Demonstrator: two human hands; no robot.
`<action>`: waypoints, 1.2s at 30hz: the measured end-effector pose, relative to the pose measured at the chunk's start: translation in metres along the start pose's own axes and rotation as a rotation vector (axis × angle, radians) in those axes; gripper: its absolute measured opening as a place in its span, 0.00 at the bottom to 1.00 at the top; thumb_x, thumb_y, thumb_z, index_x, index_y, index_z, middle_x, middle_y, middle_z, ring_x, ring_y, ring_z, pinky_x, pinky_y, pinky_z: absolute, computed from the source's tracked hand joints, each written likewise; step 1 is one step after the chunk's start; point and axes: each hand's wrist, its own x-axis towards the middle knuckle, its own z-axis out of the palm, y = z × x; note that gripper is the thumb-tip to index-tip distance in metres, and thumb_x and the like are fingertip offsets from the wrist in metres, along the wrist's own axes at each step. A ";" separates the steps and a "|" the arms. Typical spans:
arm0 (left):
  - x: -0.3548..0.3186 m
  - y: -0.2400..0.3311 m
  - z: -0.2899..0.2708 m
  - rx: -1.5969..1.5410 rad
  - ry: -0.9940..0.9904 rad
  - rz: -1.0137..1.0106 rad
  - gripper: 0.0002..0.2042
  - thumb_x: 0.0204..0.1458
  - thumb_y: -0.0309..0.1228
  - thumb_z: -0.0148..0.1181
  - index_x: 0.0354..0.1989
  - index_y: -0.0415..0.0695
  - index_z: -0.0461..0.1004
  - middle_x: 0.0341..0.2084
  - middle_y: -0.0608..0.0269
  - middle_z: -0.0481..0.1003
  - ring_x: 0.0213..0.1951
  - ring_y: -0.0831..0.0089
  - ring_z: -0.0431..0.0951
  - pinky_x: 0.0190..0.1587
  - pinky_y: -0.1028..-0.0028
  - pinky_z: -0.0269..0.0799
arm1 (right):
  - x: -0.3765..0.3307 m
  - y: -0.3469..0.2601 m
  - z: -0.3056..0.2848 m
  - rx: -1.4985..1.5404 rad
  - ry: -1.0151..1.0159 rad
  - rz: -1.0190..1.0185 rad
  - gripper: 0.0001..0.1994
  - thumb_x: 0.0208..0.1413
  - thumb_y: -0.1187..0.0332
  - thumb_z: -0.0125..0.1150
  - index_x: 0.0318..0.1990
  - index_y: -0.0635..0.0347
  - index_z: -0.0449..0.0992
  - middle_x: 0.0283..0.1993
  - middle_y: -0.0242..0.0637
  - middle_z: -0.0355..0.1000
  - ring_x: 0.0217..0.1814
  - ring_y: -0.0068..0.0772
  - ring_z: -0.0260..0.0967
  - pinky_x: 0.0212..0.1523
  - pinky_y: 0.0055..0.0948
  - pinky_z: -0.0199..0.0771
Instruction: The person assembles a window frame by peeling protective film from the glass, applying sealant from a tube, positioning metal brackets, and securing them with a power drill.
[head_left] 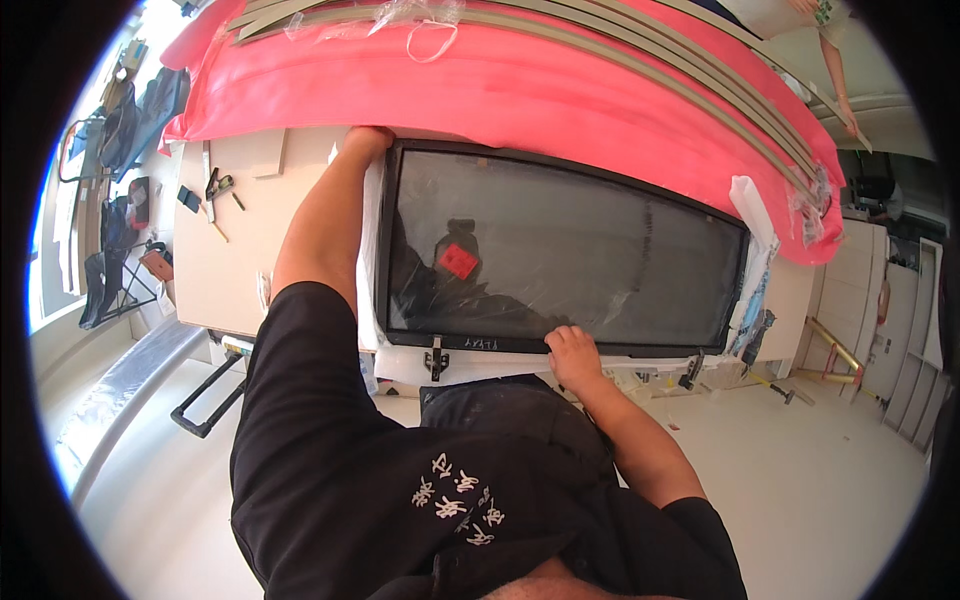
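Black shirt fills the lower frame; above it a dark glazed window frame (560, 250) lies flat on the pale worktable (230, 270), wrapped in clear film, w/ pink sheeting (500, 85) just beyond. Right hand (573, 352) curls over the near rail, fingers pinching the edge. Left hand (367, 140) reaches to the far left corner, closed on it; fingers mostly hidden, so exact grip can't be told. Risk as I judge it: hands sit on opposite edges & off-centre, film looks slick, so the frame could slip or twist if lifted, knocking the loose latches (436, 358) on the near rail or the hand tools (218, 185) at the table's far left.
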 end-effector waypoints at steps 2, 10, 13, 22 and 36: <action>0.013 -0.033 0.021 0.130 0.201 0.057 0.11 0.56 0.33 0.59 0.42 0.44 0.83 0.38 0.53 0.84 0.41 0.56 0.84 0.47 0.60 0.78 | 0.002 0.003 0.000 0.023 0.017 -0.033 0.11 0.50 0.71 0.62 0.42 0.53 0.75 0.46 0.36 0.72 0.54 0.44 0.69 0.53 0.44 0.70; -0.059 0.011 0.001 -0.201 0.252 -0.047 0.22 0.55 0.42 0.64 0.56 0.45 0.78 0.51 0.47 0.80 0.52 0.51 0.80 0.54 0.56 0.75 | -0.009 0.011 0.004 0.124 0.076 -0.041 0.14 0.49 0.72 0.63 0.46 0.53 0.78 0.48 0.36 0.72 0.55 0.44 0.69 0.53 0.45 0.71; -0.090 0.029 0.010 -0.197 0.222 -0.031 0.27 0.54 0.44 0.65 0.60 0.42 0.75 0.55 0.43 0.76 0.56 0.49 0.78 0.57 0.57 0.74 | -0.013 0.014 0.004 0.145 0.086 -0.072 0.15 0.49 0.72 0.62 0.47 0.53 0.78 0.50 0.35 0.73 0.56 0.44 0.69 0.54 0.45 0.72; -0.075 0.017 0.016 0.128 0.152 0.091 0.34 0.51 0.50 0.67 0.60 0.37 0.71 0.54 0.37 0.75 0.58 0.43 0.74 0.61 0.55 0.71 | -0.035 0.024 -0.017 0.190 -0.002 0.026 0.19 0.53 0.71 0.62 0.54 0.54 0.77 0.57 0.38 0.73 0.63 0.45 0.67 0.63 0.44 0.70; -0.272 0.019 0.091 -0.126 0.413 -0.013 0.39 0.53 0.36 0.65 0.70 0.29 0.56 0.68 0.34 0.60 0.71 0.42 0.58 0.73 0.57 0.53 | -0.126 0.236 -0.057 0.383 0.509 0.649 0.21 0.56 0.64 0.65 0.58 0.56 0.75 0.62 0.46 0.71 0.64 0.51 0.69 0.64 0.43 0.70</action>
